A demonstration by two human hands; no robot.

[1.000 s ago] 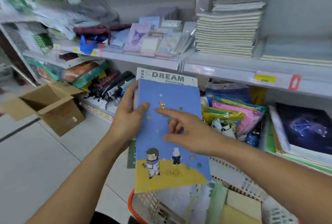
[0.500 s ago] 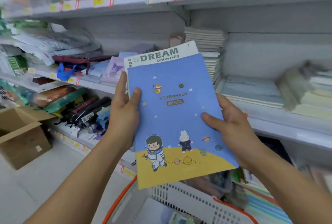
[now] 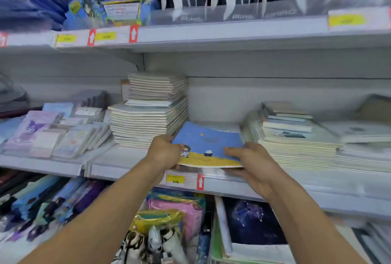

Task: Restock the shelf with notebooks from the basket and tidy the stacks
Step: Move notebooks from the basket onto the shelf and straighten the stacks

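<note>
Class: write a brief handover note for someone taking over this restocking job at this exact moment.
Left hand: grips the blue astronaut notebook at its left edge.
Right hand: holds its right front corner.
Notebook lies nearly flat over the shelf gap, between the tall stack and the lower stack.
Done: notebook brought to the gap.
Left: release it, square the stacks. Basket is out of view.
</note>
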